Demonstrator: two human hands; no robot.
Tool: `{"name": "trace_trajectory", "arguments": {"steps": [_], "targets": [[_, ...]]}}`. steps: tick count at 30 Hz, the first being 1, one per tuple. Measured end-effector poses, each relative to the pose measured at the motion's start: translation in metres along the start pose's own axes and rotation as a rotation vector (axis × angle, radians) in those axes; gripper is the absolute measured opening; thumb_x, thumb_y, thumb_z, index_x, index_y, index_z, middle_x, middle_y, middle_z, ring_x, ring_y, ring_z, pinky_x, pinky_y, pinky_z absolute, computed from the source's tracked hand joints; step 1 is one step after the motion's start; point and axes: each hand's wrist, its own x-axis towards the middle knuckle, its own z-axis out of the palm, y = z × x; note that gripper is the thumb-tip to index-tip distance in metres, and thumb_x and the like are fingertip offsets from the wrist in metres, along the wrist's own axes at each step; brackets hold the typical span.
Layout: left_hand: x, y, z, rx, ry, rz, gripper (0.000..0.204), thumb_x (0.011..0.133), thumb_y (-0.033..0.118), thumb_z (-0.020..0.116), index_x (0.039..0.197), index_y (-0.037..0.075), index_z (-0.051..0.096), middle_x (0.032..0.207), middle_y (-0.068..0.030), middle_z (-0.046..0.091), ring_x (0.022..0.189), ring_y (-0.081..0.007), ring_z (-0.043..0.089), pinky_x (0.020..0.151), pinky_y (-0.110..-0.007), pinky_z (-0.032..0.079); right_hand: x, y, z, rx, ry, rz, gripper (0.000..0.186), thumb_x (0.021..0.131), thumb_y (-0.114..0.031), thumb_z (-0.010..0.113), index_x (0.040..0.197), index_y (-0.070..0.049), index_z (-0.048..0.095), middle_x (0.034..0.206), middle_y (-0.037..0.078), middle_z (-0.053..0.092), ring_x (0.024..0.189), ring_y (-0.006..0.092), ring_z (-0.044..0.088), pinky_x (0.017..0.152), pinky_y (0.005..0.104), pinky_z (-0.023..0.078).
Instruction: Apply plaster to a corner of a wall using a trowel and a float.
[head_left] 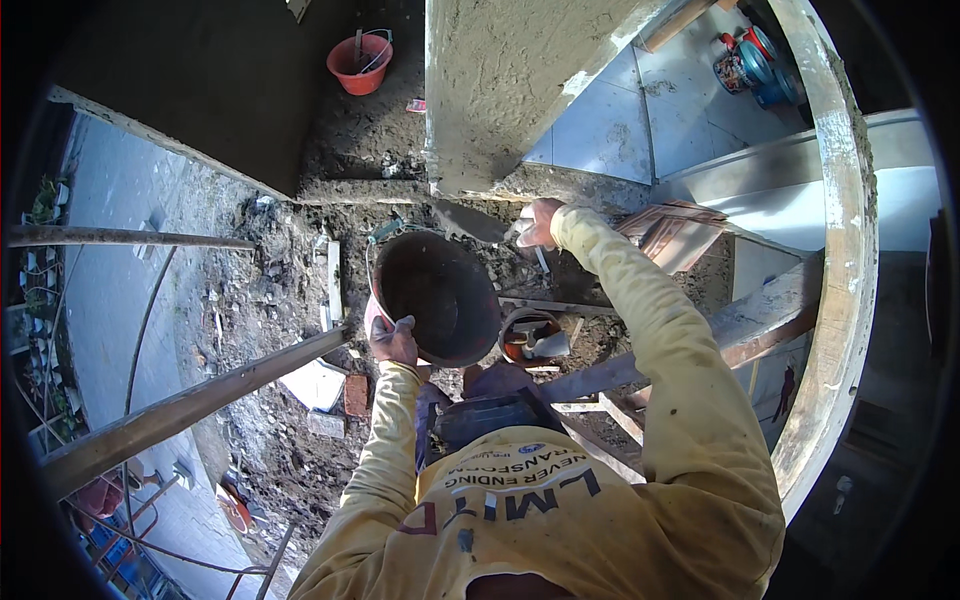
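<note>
My left hand (pixel 393 340) grips the rim of a dark, reddish bucket (pixel 478 325), which is tilted with its mouth facing up toward me. The inside of the bucket is dark, and I cannot make out what it holds. My right hand (pixel 540 222) is closed around the handle of a trowel (pixel 470 221). The trowel's blade points left, just beyond the bucket's far rim, close to the lower edge of a mortar-coated wall (pixel 520 85).
A small bucket (pixel 512 322) with tools stands right of the large one. Wooden poles (pixel 200 408) slant in from both sides. A red bucket (pixel 350 80) sits beyond the wall. A brick (pixel 356 395) and flat reddish-brown pieces (pixel 680 235) lie on rubble-strewn ground.
</note>
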Motion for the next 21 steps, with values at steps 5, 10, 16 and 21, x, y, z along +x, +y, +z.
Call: {"name": "trace_trajectory", "arguments": {"steps": [5,10,16,21], "targets": [[-0.002,-0.006,-0.016,-0.001,-0.024,0.015,0.040,0.071,0.000,0.061,0.111,-0.003,0.058,0.105,-0.0073,0.065,0.092,-0.0175,0.061,0.086,-0.029,0.048,-0.031,0.022,-0.008,0.166,0.537,0.108,0.055,0.080,-0.040,0.066,0.118,-0.002,0.057,0.109,0.019,0.065,0.103,0.0365,0.061,0.088,0.0410,0.048],[-0.014,0.021,0.011,0.049,0.023,0.084,0.010,0.074,0.003,0.062,0.079,0.004,0.053,0.073,0.0014,0.057,0.064,-0.0093,0.049,0.060,-0.025,0.044,-0.062,0.033,0.052,-0.027,0.131,-0.106,0.050,0.083,-0.042,0.061,0.120,-0.010,0.057,0.118,0.016,0.060,0.106,0.0363,0.058,0.092,0.0423,0.046],[-0.036,0.042,0.038,0.284,-0.089,0.089,0.031,0.077,0.008,0.065,0.067,0.012,0.037,0.060,0.0061,0.035,0.057,-0.0063,0.032,0.049,-0.027,0.031,-0.054,-0.037,0.125,-0.305,0.027,0.084,0.025,0.087,-0.020,0.050,0.102,-0.009,0.067,0.103,0.014,0.068,0.098,0.0306,0.066,0.084,0.0457,0.051],[-0.033,0.040,0.035,0.373,-0.145,0.156,0.028,0.077,0.007,0.066,0.069,0.009,0.040,0.062,0.0049,0.038,0.059,-0.0075,0.034,0.051,-0.028,0.034,-0.053,-0.027,0.139,-0.175,0.244,0.084,0.026,0.093,-0.026,0.045,0.111,-0.008,0.052,0.113,0.017,0.060,0.109,0.0352,0.058,0.091,0.0480,0.045]]}}
